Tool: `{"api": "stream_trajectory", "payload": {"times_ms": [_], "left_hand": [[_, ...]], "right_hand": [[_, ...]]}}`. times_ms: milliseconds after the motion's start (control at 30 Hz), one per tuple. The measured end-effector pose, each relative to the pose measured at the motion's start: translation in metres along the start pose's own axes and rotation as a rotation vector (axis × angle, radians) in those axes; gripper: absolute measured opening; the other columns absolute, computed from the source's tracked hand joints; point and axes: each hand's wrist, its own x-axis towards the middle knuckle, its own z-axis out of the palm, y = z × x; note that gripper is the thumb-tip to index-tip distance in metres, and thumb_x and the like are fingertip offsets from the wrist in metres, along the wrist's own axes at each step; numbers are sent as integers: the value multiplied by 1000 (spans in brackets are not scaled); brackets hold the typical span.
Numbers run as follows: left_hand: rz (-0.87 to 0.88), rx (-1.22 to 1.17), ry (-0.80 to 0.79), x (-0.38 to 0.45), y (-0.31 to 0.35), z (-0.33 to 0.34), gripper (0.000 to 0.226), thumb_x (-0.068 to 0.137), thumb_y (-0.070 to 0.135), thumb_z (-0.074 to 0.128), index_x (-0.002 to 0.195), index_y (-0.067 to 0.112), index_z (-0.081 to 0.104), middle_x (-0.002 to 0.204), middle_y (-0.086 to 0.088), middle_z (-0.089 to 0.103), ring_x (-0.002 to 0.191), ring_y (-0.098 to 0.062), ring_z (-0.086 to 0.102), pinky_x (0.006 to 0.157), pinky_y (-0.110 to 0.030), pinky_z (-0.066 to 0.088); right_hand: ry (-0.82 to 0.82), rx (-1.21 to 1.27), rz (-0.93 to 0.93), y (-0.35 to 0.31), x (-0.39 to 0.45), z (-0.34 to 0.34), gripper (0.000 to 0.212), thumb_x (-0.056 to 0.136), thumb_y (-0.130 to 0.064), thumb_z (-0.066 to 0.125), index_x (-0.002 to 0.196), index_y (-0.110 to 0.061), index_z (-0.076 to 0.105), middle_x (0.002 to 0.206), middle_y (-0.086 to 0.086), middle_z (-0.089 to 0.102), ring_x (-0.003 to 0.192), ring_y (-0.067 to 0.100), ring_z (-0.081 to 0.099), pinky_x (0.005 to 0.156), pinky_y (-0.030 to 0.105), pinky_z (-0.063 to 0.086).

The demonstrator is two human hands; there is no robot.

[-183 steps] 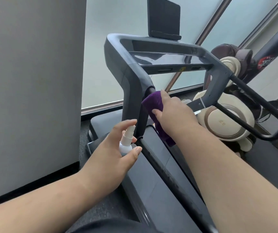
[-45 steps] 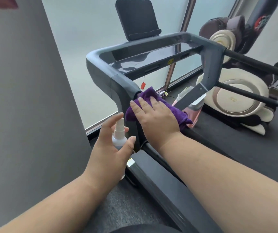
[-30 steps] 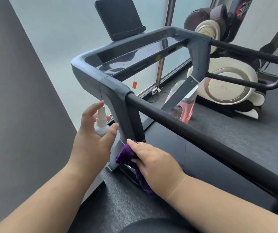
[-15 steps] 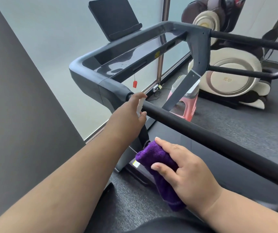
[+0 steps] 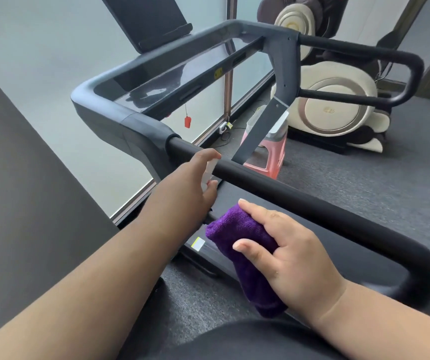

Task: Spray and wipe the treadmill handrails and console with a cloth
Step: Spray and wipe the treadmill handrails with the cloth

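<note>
My left hand (image 5: 190, 183) grips a small white spray bottle (image 5: 208, 171), held right against the near end of the black left handrail (image 5: 299, 196), index finger on top of the nozzle. My right hand (image 5: 294, 253) holds a folded purple cloth (image 5: 245, 245) below that rail, apart from it, over the treadmill deck. The grey console frame (image 5: 136, 126) with its glossy panel (image 5: 182, 74) runs across the upper middle. The right handrail loop (image 5: 406, 71) sticks out at the upper right.
A dark tablet holder (image 5: 146, 19) stands above the console. A red safety clip (image 5: 188, 122) hangs under it. A pink container (image 5: 271, 154) sits on the floor beyond the rail. A cream massage chair (image 5: 336, 105) is at the back right, a grey wall (image 5: 26, 203) at the left.
My left hand with the spray bottle has slid a little along the left handrail toward me. My right hand with the cloth stays low beneath the rail.
</note>
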Motion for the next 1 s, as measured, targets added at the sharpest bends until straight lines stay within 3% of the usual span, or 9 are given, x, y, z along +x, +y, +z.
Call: {"api": "stream_trajectory", "payload": {"times_ms": [333, 400, 567, 700, 1000], "left_hand": [[56, 3, -41, -19, 46, 33, 38, 95, 34, 52, 127, 46, 36, 99, 15, 50, 76, -14, 55, 67, -28, 41], [58, -1, -16, -26, 57, 37, 39, 95, 35, 51, 127, 47, 34, 96, 13, 53, 71, -12, 52, 66, -27, 38], [69, 3, -12, -55, 96, 56, 43, 94, 36, 53, 129, 49, 32, 116, 14, 59, 79, -6, 49, 68, -25, 35], [120, -11, -65, -78, 134, 77, 45, 93, 34, 53, 125, 52, 26, 112, 11, 58, 78, -8, 49, 70, -26, 38], [121, 123, -73, -109, 206, 113, 40, 95, 32, 49, 126, 48, 28, 112, 10, 58, 86, -14, 59, 74, -29, 47]], "right_hand": [[-82, -49, -62, 8, -37, -39, 59, 89, -63, 56, 139, -33, 53, 128, -32, 53, 121, -10, 51, 102, 7, 33], [-113, -29, -91, 11, -46, -52, 59, 89, -62, 57, 138, -30, 55, 130, -29, 55, 122, -8, 52, 103, 10, 34], [-226, 8, -230, 15, -66, -90, 59, 89, -48, 67, 138, -18, 56, 129, -15, 61, 122, -1, 55, 103, 19, 41], [-278, 56, -305, 21, -89, -119, 58, 87, -44, 72, 136, -14, 59, 123, 0, 67, 115, 6, 61, 97, 28, 49], [-255, 133, -314, 48, -147, -179, 56, 89, -44, 71, 135, -16, 58, 122, -2, 66, 114, 7, 61, 97, 28, 49]]}}
